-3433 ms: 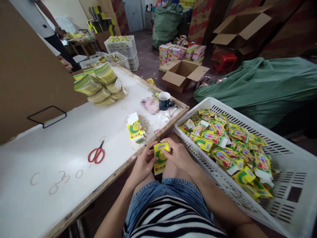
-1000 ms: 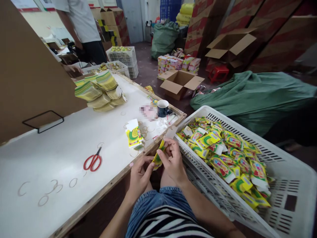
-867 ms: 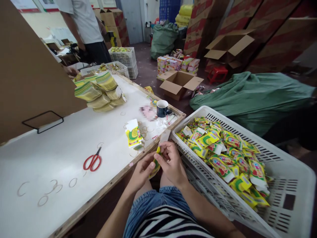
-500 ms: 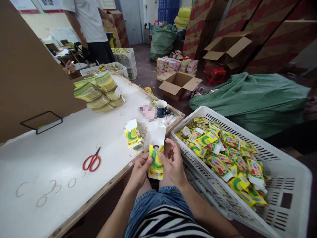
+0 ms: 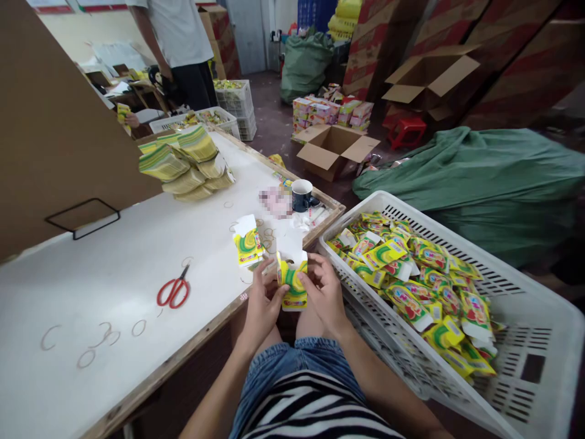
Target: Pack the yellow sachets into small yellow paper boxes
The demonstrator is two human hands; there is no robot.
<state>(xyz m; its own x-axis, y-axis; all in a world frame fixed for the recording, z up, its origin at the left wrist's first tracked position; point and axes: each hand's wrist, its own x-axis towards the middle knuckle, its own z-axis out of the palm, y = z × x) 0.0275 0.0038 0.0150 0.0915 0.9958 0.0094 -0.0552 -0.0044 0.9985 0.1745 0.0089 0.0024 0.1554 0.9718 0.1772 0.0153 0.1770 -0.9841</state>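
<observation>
Between my two hands is a small yellow-and-green cardboard box (image 5: 295, 296), its white top flap raised and its upper end open. My left hand (image 5: 264, 299) grips the left side, thumb on the front. On the right side my right hand (image 5: 324, 289) holds it the same way, with the thumb on the printed face. Just beyond, a short stack of flat yellow boxes (image 5: 249, 242) lies on the white table (image 5: 137, 268). To my right, a white plastic crate (image 5: 543, 329) holds many small yellow packets (image 5: 406, 299).
Red-handled scissors (image 5: 173, 292) and several rubber bands (image 5: 86, 358) lie on the table. Bundled flat cartons (image 5: 187, 163) are piled farther back. A dark mug (image 5: 301, 196) stands near the table's corner. Beyond are an open carton (image 5: 336, 149), a green sack (image 5: 475, 189) and a standing person (image 5: 176, 36).
The box has risen slightly and its mouth has opened out. My left fingers have shifted up along its side. The camera view has moved a little.
</observation>
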